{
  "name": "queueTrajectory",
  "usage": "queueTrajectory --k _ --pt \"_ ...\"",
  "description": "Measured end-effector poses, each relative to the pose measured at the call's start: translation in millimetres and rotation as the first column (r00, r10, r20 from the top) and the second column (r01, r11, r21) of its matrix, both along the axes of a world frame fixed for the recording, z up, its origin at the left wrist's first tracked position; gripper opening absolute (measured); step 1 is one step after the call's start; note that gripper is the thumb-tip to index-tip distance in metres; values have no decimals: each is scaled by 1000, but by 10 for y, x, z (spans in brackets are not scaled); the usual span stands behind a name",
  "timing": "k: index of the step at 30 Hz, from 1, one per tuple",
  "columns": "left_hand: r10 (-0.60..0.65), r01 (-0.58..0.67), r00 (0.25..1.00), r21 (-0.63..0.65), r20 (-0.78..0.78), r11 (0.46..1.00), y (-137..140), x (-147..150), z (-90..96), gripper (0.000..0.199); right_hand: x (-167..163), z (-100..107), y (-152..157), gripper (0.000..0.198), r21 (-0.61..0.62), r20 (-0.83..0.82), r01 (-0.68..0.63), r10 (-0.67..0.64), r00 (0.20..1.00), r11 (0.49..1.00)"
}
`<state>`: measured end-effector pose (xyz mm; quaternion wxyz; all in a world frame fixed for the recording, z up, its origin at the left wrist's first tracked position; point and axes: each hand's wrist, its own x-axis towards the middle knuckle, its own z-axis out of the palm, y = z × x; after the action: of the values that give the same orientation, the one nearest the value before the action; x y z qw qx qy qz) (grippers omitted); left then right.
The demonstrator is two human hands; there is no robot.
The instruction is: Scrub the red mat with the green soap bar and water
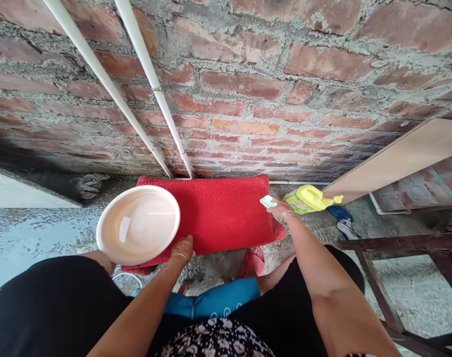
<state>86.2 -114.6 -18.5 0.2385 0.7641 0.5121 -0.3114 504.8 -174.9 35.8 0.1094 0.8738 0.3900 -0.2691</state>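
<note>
A red textured mat (226,208) lies over a low support in front of my knees. My left hand (183,248) is closed at its front edge, fingers partly hidden, beside a white basin. The basin (137,255) holds clear water and sits over the mat's left end. At the mat's right end, my right hand (281,208) grips a small pale green bar (267,201) that looks like soap. The bar is at the mat's surface; whether it touches is hard to tell.
A yellow detergent bottle (308,198) lies right of my right hand. White pipes (151,79) run down the brick wall (244,84) behind the mat. A board (400,158) leans at the right, above a dark frame (382,287). A grey cloth (89,185) lies at the left.
</note>
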Motion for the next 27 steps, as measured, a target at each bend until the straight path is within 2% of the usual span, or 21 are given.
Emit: queueTrajectory --k 3,5,8,11,13,16,18,20,22,25,27 --pt "-10 10 1000 -16 -11 1000 7 1 -3 40 146 126 -128 54 -152 -34 -52 47 998 987" --pt "-14 14 1000 -28 -15 1000 17 5 1 40 225 219 -221 46 -203 -32 -56 50 998 978" --pt "-13 13 1000 -31 -17 999 26 15 10 39 203 262 -265 51 -132 -18 -53 51 999 990" --pt "12 -13 1000 -36 -26 999 22 31 37 40 15 198 -178 62 -1 -39 -81 81 996 997" --pt "30 -31 999 -38 -29 999 15 42 69 38 -99 165 -116 66 31 -67 -126 128 990 992" --pt "37 -38 999 -40 -28 998 5 59 120 35 -100 195 -125 69 -73 -66 -218 213 975 973" --pt "38 -39 999 -38 -33 999 3 71 139 35 -8 249 -194 63 -179 -24 -257 257 966 950" --pt "32 -33 999 -34 -41 999 5 81 137 36 71 292 -264 57 -234 21 -270 282 959 934" --pt "25 -27 999 -32 -47 999 9 86 121 36 71 301 -295 59 -189 28 -277 287 958 942" --pt "20 -21 999 -28 -39 999 10 79 92 35 -55 264 -281 67 -58 -13 -338 338 941 939" --pt "19 -20 999 -26 -32 999 8 68 76 36 -124 248 -278 68 -59 -36 -379 377 925 924"
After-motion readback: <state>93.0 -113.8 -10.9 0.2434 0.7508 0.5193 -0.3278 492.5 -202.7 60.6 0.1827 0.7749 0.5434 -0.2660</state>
